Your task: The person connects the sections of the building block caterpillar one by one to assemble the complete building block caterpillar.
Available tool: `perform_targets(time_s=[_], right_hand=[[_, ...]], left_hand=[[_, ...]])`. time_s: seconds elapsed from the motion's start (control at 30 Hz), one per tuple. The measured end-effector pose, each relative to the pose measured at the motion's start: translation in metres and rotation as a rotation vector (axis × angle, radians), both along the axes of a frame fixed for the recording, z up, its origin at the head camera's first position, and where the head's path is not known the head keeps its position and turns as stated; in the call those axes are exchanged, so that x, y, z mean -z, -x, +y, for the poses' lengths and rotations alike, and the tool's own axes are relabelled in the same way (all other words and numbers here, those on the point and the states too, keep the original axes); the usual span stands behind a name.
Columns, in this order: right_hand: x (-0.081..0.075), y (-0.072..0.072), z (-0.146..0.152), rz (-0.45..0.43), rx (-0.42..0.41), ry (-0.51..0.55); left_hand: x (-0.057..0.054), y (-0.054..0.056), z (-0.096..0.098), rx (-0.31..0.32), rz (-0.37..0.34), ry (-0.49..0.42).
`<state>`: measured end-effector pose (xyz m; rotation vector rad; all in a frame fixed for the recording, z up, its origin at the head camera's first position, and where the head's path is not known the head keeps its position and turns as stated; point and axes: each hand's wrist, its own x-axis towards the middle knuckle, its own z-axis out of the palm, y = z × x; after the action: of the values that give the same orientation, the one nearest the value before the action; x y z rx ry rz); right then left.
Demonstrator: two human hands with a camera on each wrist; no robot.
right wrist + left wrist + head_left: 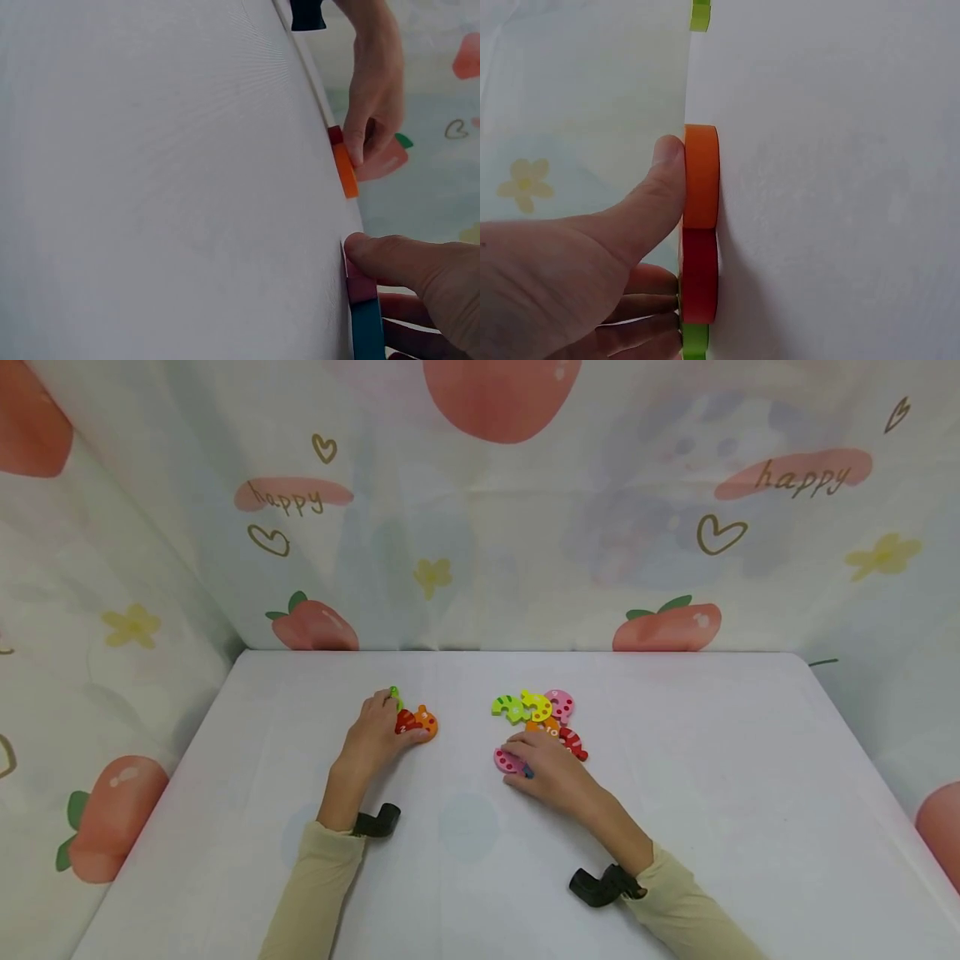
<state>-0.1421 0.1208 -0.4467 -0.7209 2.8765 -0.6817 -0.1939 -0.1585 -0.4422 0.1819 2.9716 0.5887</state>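
Flat, curved puzzle pieces with printed numbers lie in two groups on the white table. In the head view, my left hand (375, 731) rests over the left group, its thumb on the orange piece (428, 722) and its fingers over the green piece (396, 697). Between these sits a red piece (700, 276), side by side with the orange one in the left wrist view. My right hand (553, 770) lies over the right group's near side. Its thumb touches the pink spotted piece (507, 762), and its fingers extend above a blue piece (367, 330), mostly hidden in the head view.
Beyond the right hand are a striped green piece (509, 708), a yellow piece (537, 705), another pink piece (561, 703), an orange piece (551, 725) and a striped red piece (573, 743). A printed curtain (480, 552) hangs behind the table (465, 893).
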Motion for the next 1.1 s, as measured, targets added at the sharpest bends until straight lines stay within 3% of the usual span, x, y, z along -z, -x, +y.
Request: perform_targets(time_s=[0.37,0.63,0.8,1.1], right_hand=[[0.003,-0.003,-0.003,0.027,-0.059,0.003],[0.0,-0.005,-0.008,-0.053,-0.034,-0.022],[-0.001,-0.006,-0.01,-0.087,-0.013,0.014],[-0.001,-0.007,-0.008,-0.024,-0.042,0.063]], left_hand=[[-0.003,-0.005,0.007,0.009,0.023,0.068],[0.002,-0.002,0.002,-0.005,0.029,-0.04],[0.003,0.0,-0.004,0.026,0.039,-0.085],[-0.002,-0.005,-0.003,0.055,0.059,-0.088]])
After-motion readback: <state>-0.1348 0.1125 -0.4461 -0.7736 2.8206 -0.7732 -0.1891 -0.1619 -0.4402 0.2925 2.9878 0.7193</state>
